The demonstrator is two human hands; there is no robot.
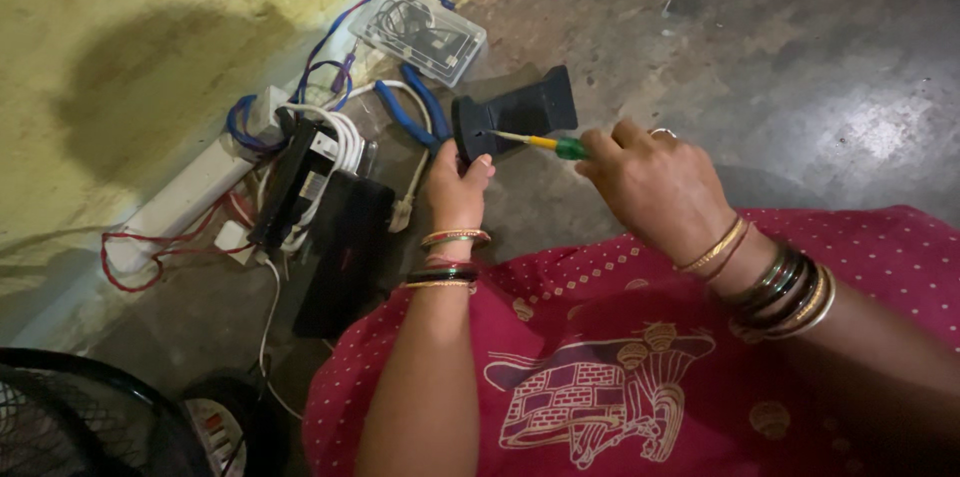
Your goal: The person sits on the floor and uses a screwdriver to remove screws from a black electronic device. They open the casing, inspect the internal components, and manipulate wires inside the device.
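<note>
Floor [800, 57]: dark grey concrete, worn, with a glossy patch far right. Yellow-green wall [150, 27] at far left, shadow on it. Left hand [458, 187] clamped around the near end of a black casing [515, 115], held just above the floor at centre. Right hand [655, 182] closed on a green-handled screwdriver [545, 144]; tip touches the casing. Power strip [190, 192] and tangled wires along the wall; clear box [420, 32] far; fan grille [70, 417] near left.

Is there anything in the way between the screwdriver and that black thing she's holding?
Nothing visible. The right hand holds the screwdriver, and its tip already touches the black adapter gripped by the left hand. The blue pliers lie off to the side.
</note>
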